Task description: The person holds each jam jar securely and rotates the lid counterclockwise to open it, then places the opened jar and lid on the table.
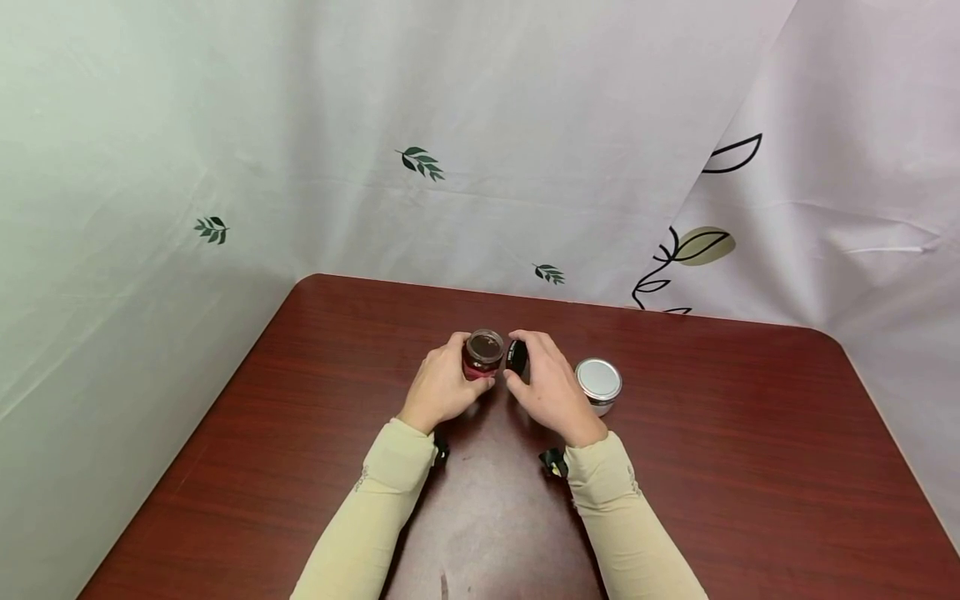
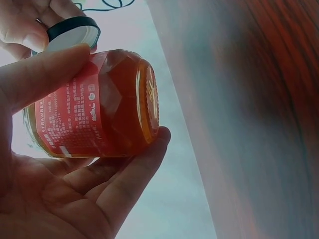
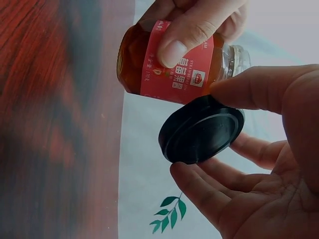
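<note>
My left hand grips a glass jar of strawberry jam with a red label, its thumb on one side and fingers on the other. The jar's mouth is uncovered, and dark red jam shows inside. Beside it, my right hand pinches a black lid between thumb and fingers. The lid is tilted on edge, apart from the jar's rim in the head view. Its white inner face shows in the left wrist view. Just right of my right hand stands a second jar with a silver lid.
The brown wooden table has rounded far corners. Behind it and to the left hang pale curtains printed with leaves. A dark wrist camera sits by the right cuff. A thin dark cord shows in the left wrist view.
</note>
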A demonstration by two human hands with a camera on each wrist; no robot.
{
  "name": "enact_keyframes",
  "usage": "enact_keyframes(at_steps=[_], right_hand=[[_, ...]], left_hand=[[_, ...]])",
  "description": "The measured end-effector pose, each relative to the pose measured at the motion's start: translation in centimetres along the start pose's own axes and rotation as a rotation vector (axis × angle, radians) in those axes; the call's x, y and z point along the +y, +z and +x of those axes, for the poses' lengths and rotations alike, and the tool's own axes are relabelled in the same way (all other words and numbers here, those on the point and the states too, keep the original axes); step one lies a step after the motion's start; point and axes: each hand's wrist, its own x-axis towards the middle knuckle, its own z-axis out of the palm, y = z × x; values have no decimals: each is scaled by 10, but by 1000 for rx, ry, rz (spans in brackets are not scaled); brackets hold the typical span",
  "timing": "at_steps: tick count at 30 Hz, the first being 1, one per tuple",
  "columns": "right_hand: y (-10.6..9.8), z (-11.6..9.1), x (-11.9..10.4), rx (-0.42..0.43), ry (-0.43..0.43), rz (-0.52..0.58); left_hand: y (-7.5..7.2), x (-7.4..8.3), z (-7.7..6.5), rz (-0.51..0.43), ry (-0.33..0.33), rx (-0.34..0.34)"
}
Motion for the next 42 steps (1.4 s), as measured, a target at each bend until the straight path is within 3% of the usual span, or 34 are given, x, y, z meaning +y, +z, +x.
enact_keyframes(at_steps=[42], right_hand=[[9,-1,2,-50,61,-3]], left_hand=[[-2,-4,1,-7,-58,-14]])
